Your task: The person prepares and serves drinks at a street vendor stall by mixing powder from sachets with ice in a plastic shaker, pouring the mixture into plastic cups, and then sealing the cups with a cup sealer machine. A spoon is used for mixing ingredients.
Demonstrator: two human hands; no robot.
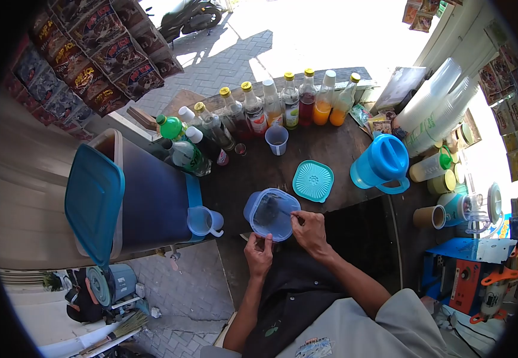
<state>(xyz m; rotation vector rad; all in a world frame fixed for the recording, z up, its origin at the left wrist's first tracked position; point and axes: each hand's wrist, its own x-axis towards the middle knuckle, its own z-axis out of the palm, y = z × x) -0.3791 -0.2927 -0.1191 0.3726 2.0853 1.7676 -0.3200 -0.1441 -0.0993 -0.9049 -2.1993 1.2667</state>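
Note:
A translucent blue plastic container [249,208] with dark contents at its bottom is tilted toward me at the table's near edge. My left hand [259,255] grips its near rim, thumb and fingers closed. At the right rim, my right hand [310,231] is closed in a pinch on what looks like a thin utensil reaching into the container; its far end is hard to make out. Just beyond lies a turquoise ribbed lid [313,181], flat on the dark wooden table [250,170]. A small clear measuring cup [277,141] stands behind the container.
Several syrup bottles [290,101] line the far edge. A big lidded tub [151,191] and a clear jug [204,221] are at left. To the right are a blue pitcher [380,161], stacked plastic cups [441,110] and a brown cup [430,217]. Sachets [92,48] hang upper left.

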